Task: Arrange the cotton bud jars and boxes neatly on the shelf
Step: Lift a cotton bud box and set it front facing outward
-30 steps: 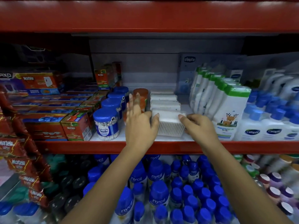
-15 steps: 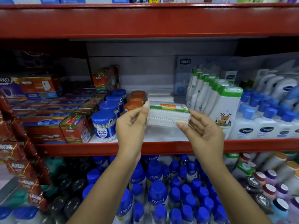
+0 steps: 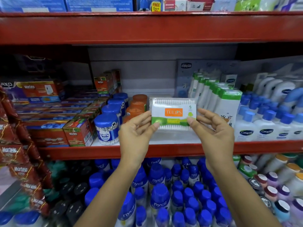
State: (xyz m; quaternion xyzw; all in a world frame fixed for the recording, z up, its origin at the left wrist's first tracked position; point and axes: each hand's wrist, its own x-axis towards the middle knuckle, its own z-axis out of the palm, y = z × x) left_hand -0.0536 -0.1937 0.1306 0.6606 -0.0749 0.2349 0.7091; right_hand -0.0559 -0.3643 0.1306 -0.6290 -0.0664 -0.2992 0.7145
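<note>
A clear Tulips cotton bud box (image 3: 173, 114) with an orange and green label is held upright above the middle red shelf (image 3: 98, 150), label facing me. My left hand (image 3: 136, 135) pinches its lower left corner and my right hand (image 3: 213, 130) pinches its lower right corner. To the left a row of blue-lidded cotton bud jars (image 3: 107, 128) runs back into the shelf. Beside them stands a row of orange-lidded jars (image 3: 136, 107). What lies behind the held box is hidden.
Red Mortein boxes (image 3: 77, 131) fill the shelf's left side. White bottles with green caps (image 3: 227, 108) and Cetaphil bottles (image 3: 265, 126) stand at the right. Blue-capped Nycil bottles (image 3: 160, 194) crowd the shelf below. Another red shelf (image 3: 147, 28) runs overhead.
Both hands lifted the cotton bud box off the shelf and turned it upright, so its label now faces me. The view has tilted upward.
</note>
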